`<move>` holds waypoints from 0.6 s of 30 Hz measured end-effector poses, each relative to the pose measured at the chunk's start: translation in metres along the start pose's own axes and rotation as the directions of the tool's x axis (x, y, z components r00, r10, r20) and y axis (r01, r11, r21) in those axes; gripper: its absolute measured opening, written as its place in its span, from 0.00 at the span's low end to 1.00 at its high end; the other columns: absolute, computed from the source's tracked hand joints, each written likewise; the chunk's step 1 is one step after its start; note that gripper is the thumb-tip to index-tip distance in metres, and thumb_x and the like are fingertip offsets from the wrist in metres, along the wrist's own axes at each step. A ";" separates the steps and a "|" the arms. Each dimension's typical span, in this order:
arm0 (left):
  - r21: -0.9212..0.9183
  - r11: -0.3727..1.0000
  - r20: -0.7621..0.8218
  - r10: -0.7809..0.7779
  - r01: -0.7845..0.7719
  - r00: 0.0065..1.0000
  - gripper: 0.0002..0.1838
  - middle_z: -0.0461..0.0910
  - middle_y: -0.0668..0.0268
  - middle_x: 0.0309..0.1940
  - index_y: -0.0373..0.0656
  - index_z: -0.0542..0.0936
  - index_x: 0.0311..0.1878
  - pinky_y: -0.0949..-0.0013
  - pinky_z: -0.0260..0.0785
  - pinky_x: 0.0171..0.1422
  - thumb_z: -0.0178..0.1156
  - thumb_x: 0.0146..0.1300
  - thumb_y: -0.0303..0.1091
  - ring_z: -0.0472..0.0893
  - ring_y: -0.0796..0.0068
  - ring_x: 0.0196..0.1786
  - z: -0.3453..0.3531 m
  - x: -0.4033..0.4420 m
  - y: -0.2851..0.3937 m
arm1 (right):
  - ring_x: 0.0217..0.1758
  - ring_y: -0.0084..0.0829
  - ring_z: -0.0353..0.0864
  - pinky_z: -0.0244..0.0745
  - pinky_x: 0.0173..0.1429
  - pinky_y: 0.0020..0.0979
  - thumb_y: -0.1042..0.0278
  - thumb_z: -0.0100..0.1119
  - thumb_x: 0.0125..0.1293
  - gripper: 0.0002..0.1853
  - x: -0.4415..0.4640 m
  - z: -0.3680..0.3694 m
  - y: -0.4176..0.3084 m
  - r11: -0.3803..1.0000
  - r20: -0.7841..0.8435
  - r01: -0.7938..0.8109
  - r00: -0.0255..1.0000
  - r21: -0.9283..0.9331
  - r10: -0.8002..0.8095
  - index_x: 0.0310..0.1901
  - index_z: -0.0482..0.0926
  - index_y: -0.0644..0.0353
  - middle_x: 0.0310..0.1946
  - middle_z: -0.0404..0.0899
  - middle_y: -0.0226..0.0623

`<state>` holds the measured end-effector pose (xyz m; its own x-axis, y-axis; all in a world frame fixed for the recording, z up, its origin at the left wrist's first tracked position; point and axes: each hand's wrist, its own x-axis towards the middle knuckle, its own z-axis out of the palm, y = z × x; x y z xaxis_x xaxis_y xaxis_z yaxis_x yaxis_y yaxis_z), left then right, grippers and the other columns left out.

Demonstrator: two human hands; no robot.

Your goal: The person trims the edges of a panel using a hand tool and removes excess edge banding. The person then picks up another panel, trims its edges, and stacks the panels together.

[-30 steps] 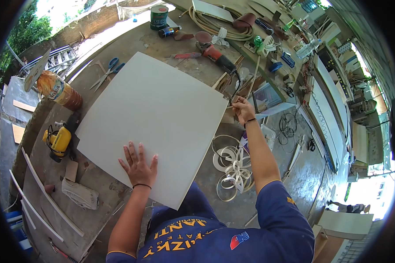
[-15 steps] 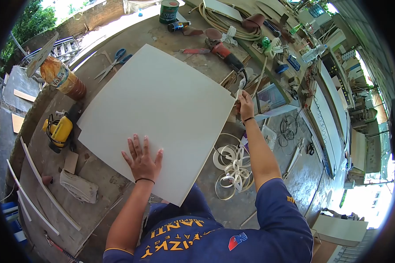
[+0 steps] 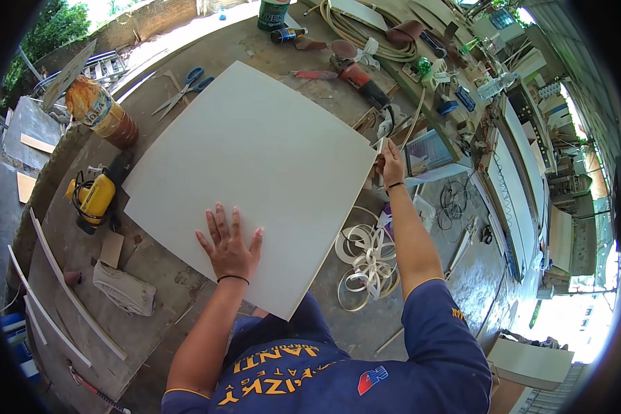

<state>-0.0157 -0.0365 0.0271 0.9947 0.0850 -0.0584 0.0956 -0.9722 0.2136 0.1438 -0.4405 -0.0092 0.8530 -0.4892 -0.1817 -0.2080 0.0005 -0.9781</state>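
A large white square board [image 3: 255, 152] lies on the workbench in front of me, one corner pointing toward my body. My left hand [image 3: 231, 252] rests flat on its near part, fingers spread. At the board's right corner, my right hand [image 3: 391, 165] is closed, its fingers around a small pale piece against the edge. What that piece is, the fingers largely hide. Loops of white edge-banding strip [image 3: 367, 265] hang or lie below the board's right edge.
Blue-handled scissors [image 3: 190, 86], an orange-brown bottle [image 3: 103, 114] and a yellow power tool [image 3: 95, 196] lie left of the board. Beyond it are a red angle grinder [image 3: 359, 81], a green can [image 3: 273, 14] and a coiled hose [image 3: 352, 31]. Curved white strips [image 3: 69, 290] lie at lower left.
The view has shifted slightly. My left hand sits a little farther up and right in the picture, still flat on the board. My right hand stays at the right corner.
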 end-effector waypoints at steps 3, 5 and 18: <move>-0.002 1.000 0.002 0.000 0.000 1.000 0.37 0.48 0.60 0.77 0.53 0.60 0.73 0.38 0.31 0.78 0.45 0.67 0.63 0.43 0.58 0.80 0.000 0.000 0.000 | 0.22 0.12 0.65 0.63 0.22 0.19 0.61 0.52 0.72 0.23 0.006 -0.003 0.003 0.999 0.036 0.028 0.999 -0.027 -0.027 0.67 0.69 0.51 0.26 0.69 0.18; -0.001 1.000 -0.002 0.000 0.000 1.000 0.37 0.48 0.60 0.77 0.53 0.60 0.73 0.38 0.31 0.78 0.45 0.67 0.63 0.43 0.58 0.80 0.000 0.000 0.000 | 0.22 0.12 0.64 0.62 0.22 0.19 0.61 0.52 0.72 0.23 0.008 -0.005 0.003 0.997 0.062 0.055 0.997 -0.054 -0.052 0.67 0.69 0.50 0.26 0.69 0.18; -0.075 0.966 0.013 0.251 -0.249 0.968 0.35 0.51 0.62 0.77 0.56 0.65 0.72 0.38 0.29 0.78 0.48 0.66 0.63 0.44 0.58 0.80 -0.010 -0.002 -0.002 | 0.23 0.13 0.67 0.64 0.24 0.20 0.63 0.55 0.71 0.23 -0.001 -0.001 0.015 0.992 0.002 0.105 0.994 -0.063 -0.105 0.67 0.69 0.51 0.28 0.73 0.21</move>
<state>-0.0173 -0.0327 0.0362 0.9863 -0.1644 -0.0158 -0.1526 -0.9437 0.2935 0.1393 -0.4410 -0.0235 0.8713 -0.4845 -0.0778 -0.1467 -0.1060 -0.9835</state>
